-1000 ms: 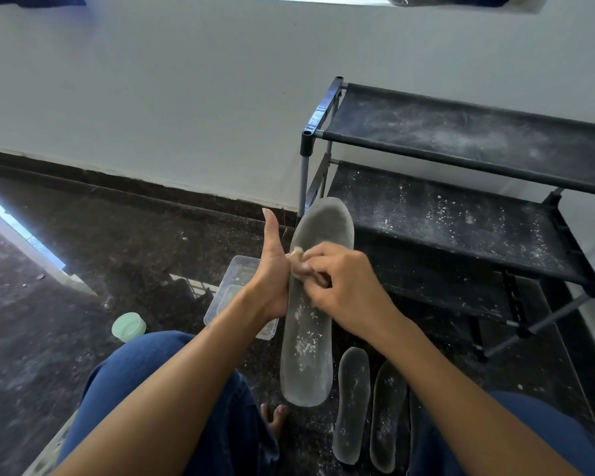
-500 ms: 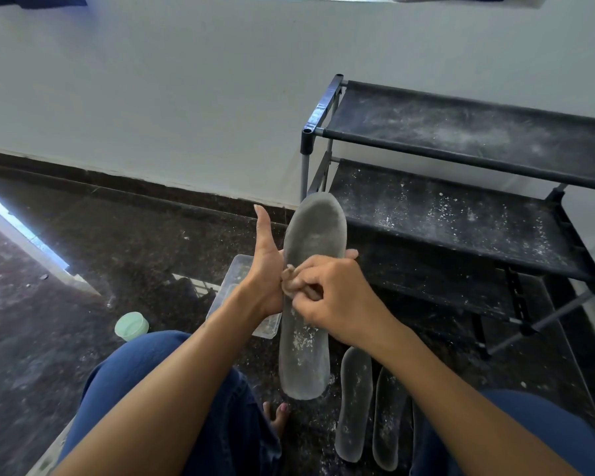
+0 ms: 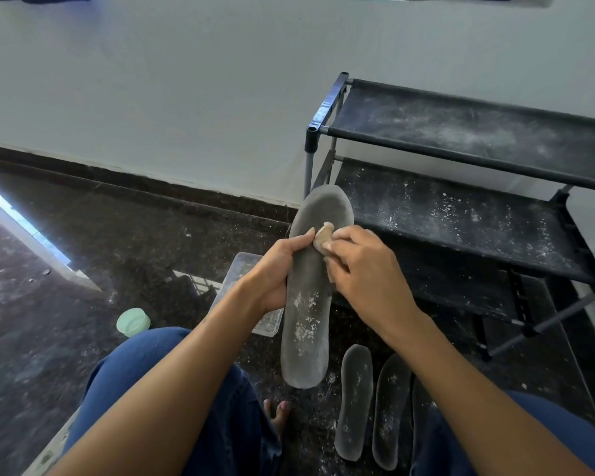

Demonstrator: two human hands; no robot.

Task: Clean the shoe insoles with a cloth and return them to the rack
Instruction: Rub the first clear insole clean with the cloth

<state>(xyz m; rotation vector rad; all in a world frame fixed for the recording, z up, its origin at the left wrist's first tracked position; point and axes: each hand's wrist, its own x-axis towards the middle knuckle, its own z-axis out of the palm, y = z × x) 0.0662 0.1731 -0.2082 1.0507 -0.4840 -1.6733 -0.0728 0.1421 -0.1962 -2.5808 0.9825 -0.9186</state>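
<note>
1. The right hand [image 3: 364, 269] has its fingers curled tight around a small wad of cloth [image 3: 324, 234], pressing it onto the upper half of the insole [image 3: 310, 286], just beyond its own fingertips.
2. The left hand [image 3: 275, 269] grips the same insole by its left edge, thumb laid along the face, nearly touching the cloth.
3. The insole's long axis runs from toe, beyond both sets of fingers, to heel, nearer the person than the fingers. White specks sit on the heel half, below the cloth, so the next strokes should travel down that axis toward the person; the right hand is the one placed for it.
4. Against 1 second ago, the left thumb stood straight up off the insole; now it lies flat on it, and the cloth sits higher toward the toe.
5. Further out, 2 more insoles [image 3: 354, 403] lie on the floor below the right wrist, and the rack [image 3: 461, 228] stands beyond the right hand.
</note>
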